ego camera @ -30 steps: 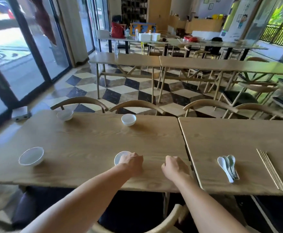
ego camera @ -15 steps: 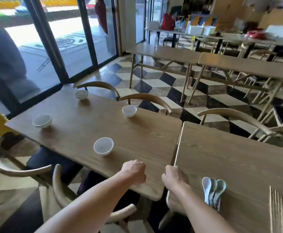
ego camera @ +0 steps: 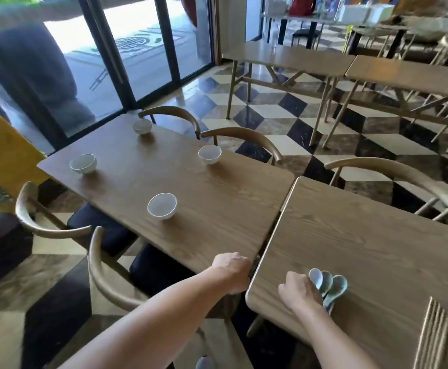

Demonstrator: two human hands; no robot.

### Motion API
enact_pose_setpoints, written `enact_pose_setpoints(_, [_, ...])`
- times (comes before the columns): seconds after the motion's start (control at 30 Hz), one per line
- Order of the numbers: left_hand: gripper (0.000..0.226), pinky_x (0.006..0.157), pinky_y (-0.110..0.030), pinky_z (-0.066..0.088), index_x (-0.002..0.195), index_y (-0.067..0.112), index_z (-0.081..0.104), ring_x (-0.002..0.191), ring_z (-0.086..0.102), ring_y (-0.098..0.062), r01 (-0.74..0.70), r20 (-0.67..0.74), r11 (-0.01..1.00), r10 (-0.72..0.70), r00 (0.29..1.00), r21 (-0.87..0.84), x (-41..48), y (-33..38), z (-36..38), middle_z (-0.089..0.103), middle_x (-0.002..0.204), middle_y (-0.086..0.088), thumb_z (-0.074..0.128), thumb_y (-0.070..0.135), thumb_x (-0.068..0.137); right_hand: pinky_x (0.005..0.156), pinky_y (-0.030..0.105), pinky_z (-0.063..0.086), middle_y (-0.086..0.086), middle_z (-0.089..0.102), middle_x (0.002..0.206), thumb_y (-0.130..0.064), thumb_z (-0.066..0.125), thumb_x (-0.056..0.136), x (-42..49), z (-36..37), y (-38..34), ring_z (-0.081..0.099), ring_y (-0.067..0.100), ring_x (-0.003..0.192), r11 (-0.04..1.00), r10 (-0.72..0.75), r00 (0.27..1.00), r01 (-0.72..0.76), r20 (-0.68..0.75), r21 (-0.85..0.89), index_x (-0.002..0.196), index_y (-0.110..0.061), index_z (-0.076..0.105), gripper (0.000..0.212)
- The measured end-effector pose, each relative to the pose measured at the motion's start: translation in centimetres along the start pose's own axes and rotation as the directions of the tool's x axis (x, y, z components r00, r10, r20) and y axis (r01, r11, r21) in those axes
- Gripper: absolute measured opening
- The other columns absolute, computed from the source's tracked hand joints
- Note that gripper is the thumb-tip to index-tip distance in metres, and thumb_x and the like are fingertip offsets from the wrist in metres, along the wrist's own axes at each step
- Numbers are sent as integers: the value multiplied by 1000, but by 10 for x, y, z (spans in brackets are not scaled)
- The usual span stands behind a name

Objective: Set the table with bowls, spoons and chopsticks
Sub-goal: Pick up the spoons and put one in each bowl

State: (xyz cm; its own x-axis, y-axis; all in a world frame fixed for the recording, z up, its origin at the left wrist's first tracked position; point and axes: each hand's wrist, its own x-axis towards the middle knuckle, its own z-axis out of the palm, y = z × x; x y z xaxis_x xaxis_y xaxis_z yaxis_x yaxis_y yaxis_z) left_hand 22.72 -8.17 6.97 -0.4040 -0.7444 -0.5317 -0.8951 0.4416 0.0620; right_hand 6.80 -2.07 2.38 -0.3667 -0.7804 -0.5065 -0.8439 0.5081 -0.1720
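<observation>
Several white bowls stand on the left wooden table: one near me, one at the left edge, one at the far corner and one by the far edge. On the right table lies a small pile of pale ceramic spoons, with a bundle of wooden chopsticks to their right. My right hand lies on the spoons' handles, fingers curled over them. My left hand is a loose fist at the left table's near corner, holding nothing.
Wooden chairs with curved backs stand along both sides of the tables. More tables and chairs fill the checkered floor behind. Glass doors are at the left, and a yellow object sits beside the left table.
My view has swung to the right. My right hand moved from the gap between the tables onto the spoons. My left hand drew back from the near bowl to the table's corner.
</observation>
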Motion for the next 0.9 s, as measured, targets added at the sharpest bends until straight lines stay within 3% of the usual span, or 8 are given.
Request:
enact_pose_setpoints(0.33, [30,76,-31,47,113,16,64,109,65,-29,16,97,999,-12,995,-42,37,38,53,66,118,-7,53,23,86,81,33,48,10,64,120,-21,44,91,8,22,63,63,31,109,987,143,989,-146,49,65,114,-15,61,29])
enact_pose_setpoints(0.53, [26,75,-31,44,108,17,62,112,62,-30,-9,112,994,22,993,-111,63,68,95,65,120,-7,50,30,89,85,34,49,18,63,120,-26,56,94,22,45,99,61,36,111,912,285,956,-292,68,288,120,-7,52,33])
enact_pose_setpoints(0.7, [25,77,-34,50,103,18,59,101,62,-30,45,116,931,-3,993,-363,85,97,114,65,109,-7,46,35,89,76,37,48,20,61,116,-39,61,90,38,64,107,61,38,104,765,436,899,-398,46,507,101,-9,43,36])
enact_pose_setpoints(0.8, [26,79,-33,51,106,15,65,99,61,-28,59,108,831,2,994,-553,101,120,118,67,106,-6,46,27,93,69,35,42,14,63,113,-56,59,86,50,72,112,62,35,102,747,484,874,-441,47,497,96,-13,39,49])
enact_pose_setpoints(0.9, [28,77,-34,53,93,14,71,89,63,-26,14,110,754,78,991,-657,113,140,124,71,91,-5,43,14,91,70,36,44,11,61,112,-61,62,82,61,81,110,61,33,102,741,497,868,-432,13,514,103,-10,44,58])
